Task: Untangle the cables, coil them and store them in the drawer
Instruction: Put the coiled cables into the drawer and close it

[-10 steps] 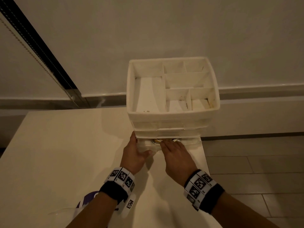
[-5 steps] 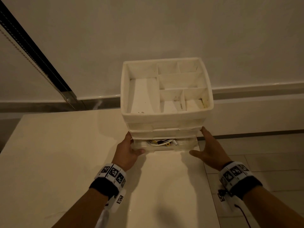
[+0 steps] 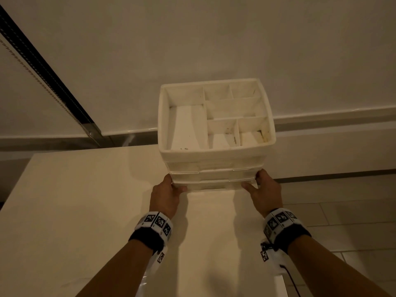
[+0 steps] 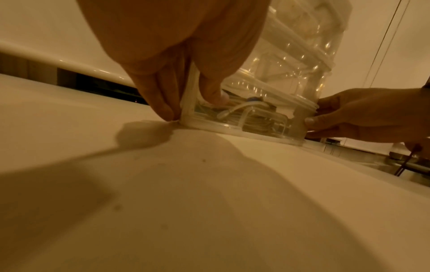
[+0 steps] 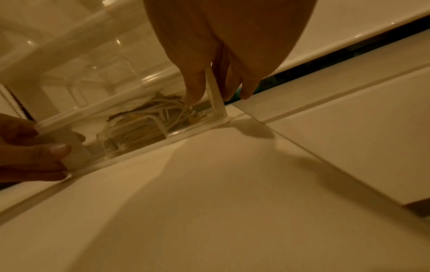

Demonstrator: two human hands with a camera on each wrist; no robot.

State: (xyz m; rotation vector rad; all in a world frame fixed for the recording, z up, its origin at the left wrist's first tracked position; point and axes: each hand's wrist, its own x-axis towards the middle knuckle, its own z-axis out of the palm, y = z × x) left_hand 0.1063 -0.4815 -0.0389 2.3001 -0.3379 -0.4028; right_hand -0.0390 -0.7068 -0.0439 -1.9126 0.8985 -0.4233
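A white drawer unit (image 3: 216, 159) with a compartment tray on top stands at the table's far right. Its clear bottom drawer (image 3: 214, 185) sits flush in the frame. Coiled white cables (image 4: 246, 117) show through the drawer front, also in the right wrist view as cables (image 5: 144, 125). My left hand (image 3: 174, 185) pinches the unit's lower left corner, thumb on the drawer front, fingers on the side wall; the left wrist view shows this left hand (image 4: 188, 104) close up. My right hand (image 3: 254, 181) pinches the lower right corner the same way, seen as the right hand (image 5: 215, 92) around the corner post.
The white table (image 3: 85, 211) stretches left and toward me. Its right edge (image 3: 278, 273) runs just beside the unit, with tiled floor (image 3: 342, 221) below. A wall and a ledge lie right behind the unit. A blind cord (image 3: 42, 82) hangs at the left.
The bottom drawer, slightly open with cables showing, has slid fully in. My right hand left the drawer opening and went to the unit's right corner; the left hand stayed at the left corner.
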